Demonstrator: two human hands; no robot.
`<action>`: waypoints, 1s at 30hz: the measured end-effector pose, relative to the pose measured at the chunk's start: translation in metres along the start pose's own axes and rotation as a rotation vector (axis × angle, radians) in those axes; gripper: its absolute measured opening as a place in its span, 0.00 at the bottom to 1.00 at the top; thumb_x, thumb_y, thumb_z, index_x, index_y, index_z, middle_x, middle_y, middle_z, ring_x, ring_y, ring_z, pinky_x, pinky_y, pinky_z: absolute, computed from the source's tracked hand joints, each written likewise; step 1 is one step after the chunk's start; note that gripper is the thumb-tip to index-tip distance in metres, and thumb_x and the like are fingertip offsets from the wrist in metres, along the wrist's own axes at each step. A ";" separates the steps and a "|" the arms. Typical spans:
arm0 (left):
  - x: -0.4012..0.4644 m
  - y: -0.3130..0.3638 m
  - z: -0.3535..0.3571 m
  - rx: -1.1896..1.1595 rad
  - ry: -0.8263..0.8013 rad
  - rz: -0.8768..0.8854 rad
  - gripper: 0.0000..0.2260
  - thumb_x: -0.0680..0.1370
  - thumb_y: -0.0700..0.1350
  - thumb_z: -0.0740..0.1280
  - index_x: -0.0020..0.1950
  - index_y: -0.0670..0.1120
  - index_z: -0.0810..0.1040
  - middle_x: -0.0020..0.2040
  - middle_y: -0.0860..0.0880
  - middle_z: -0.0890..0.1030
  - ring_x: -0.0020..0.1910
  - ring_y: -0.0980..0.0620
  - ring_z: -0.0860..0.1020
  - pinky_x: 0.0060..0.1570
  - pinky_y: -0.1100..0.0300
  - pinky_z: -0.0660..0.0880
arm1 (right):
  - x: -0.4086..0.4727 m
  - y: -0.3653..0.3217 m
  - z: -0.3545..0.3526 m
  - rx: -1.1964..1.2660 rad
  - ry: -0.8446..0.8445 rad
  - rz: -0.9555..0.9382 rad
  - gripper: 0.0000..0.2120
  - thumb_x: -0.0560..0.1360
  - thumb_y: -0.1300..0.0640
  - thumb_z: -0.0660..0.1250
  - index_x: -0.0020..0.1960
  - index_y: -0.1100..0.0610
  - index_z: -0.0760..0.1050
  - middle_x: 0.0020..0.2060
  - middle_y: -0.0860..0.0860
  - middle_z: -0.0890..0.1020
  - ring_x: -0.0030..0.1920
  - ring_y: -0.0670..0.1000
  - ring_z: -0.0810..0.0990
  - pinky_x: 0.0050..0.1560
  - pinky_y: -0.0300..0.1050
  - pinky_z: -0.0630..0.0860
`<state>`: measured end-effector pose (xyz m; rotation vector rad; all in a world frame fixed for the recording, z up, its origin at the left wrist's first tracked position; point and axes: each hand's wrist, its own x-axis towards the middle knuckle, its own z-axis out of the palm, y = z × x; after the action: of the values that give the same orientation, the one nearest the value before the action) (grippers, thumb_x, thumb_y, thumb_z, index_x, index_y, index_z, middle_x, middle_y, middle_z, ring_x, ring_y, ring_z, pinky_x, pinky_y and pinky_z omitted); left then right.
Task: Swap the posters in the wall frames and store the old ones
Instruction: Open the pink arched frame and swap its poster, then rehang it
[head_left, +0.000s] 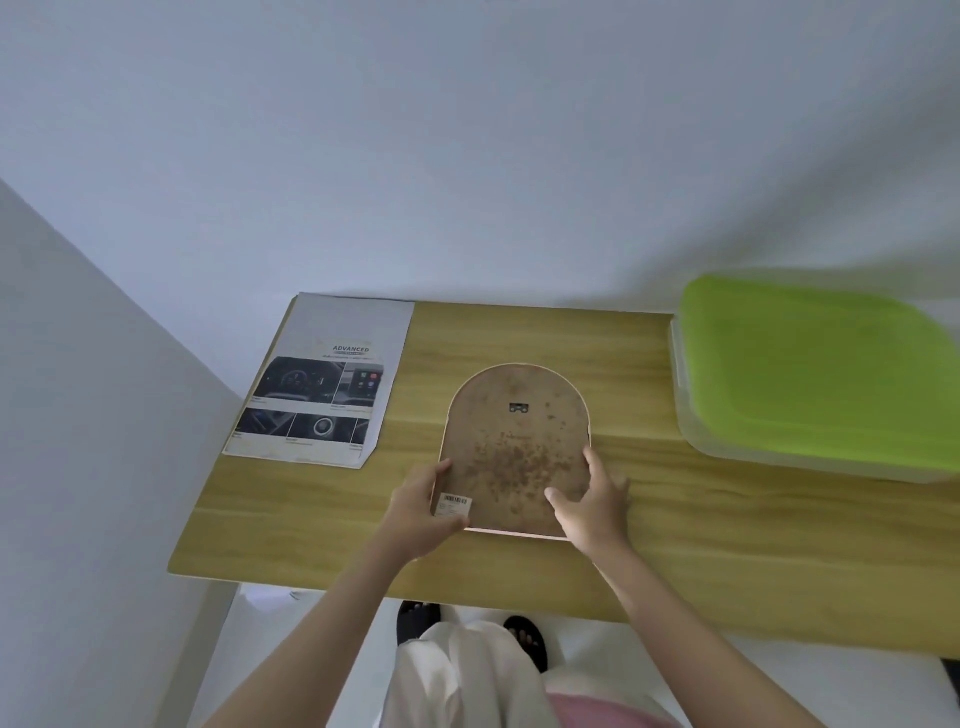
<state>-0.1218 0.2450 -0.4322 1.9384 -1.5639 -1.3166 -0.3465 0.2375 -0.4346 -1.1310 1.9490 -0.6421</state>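
1. Pale trousers (462, 675) and a pair of dark sandals (527, 642) show at the bottom of the view, below the near edge of the wooden surface (727, 545).
2. Both bare forearms reach up from the bottom edge to an arch-topped frame (514, 447) lying face down near the middle of the surface, its spotted brown backing board upward.
3. On the frame's lower left corner the left hand (418, 514) has its fingers (441, 467) closed around the edge, the thumb lying beside a barcode sticker (454, 504).
4. At the lower right edge the right hand (592, 499) has the frame too, thumb pressed on the backing and fingers curled around the side.
5. A small metal hanger (518, 408) sits near the top of the backing.
6. To the left of the frame and apart from it, a printed poster (322, 384) with car interior photos lies flat at the far left corner.
7. Over on the right end rests a clear plastic box with a green lid (821, 369).
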 end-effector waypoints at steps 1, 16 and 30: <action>0.002 -0.006 0.003 0.014 0.005 -0.002 0.39 0.60 0.57 0.73 0.69 0.60 0.63 0.61 0.58 0.70 0.59 0.48 0.72 0.59 0.49 0.75 | 0.001 0.003 0.001 -0.048 -0.009 -0.011 0.37 0.70 0.54 0.72 0.74 0.51 0.59 0.60 0.59 0.65 0.63 0.60 0.65 0.64 0.52 0.69; -0.003 -0.027 0.019 0.015 0.090 0.118 0.38 0.62 0.62 0.71 0.71 0.56 0.65 0.67 0.62 0.65 0.67 0.51 0.67 0.63 0.47 0.71 | 0.019 0.012 -0.001 -0.212 -0.028 -0.183 0.38 0.69 0.51 0.73 0.73 0.55 0.60 0.63 0.56 0.59 0.66 0.57 0.58 0.69 0.48 0.59; -0.007 -0.026 0.026 0.078 0.154 0.128 0.36 0.68 0.52 0.74 0.73 0.55 0.62 0.69 0.62 0.61 0.65 0.53 0.62 0.64 0.59 0.58 | 0.121 -0.087 0.019 -0.738 -0.212 -0.396 0.35 0.69 0.36 0.66 0.72 0.46 0.61 0.64 0.57 0.63 0.66 0.60 0.60 0.64 0.56 0.64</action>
<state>-0.1270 0.2676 -0.4609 1.9003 -1.6547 -1.0447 -0.3253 0.0892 -0.4269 -1.9749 1.8242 0.0436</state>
